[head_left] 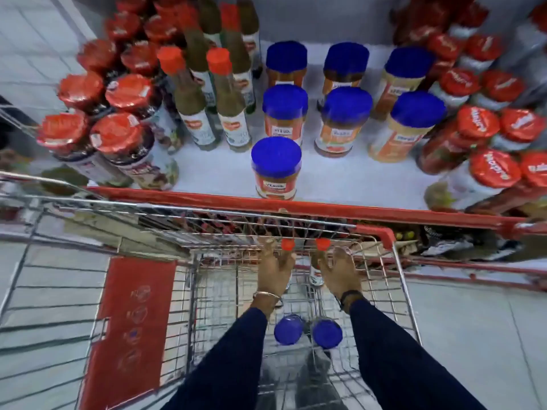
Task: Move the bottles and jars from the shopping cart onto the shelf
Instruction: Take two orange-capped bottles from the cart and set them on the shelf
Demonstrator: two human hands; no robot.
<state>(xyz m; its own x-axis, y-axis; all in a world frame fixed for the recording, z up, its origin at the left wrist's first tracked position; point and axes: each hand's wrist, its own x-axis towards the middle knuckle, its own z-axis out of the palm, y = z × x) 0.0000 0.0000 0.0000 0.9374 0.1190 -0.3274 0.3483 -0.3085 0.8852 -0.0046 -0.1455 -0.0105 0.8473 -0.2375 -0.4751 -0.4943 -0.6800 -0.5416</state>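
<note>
Both my hands reach down into the wire shopping cart point(399, 279). My left hand point(273, 269) is closed around a red-capped bottle point(287, 245). A second red-capped bottle point(322, 244) is gripped by my right hand point(340, 272). Two blue-lidded jars point(288, 329) point(327, 333) stand on the cart floor between my forearms. On the white shelf point(340, 179) beyond the cart stand several blue-lidded jars, the nearest one point(276, 167) at the front edge, and several green sauce bottles with red caps point(192, 96).
Red-lidded jars fill the shelf's left side point(118, 134) and right side point(479, 149). A red rail point(325, 207) edges the shelf front, just beyond the cart's far rim. The cart's red child-seat flap point(133, 321) lies at the left.
</note>
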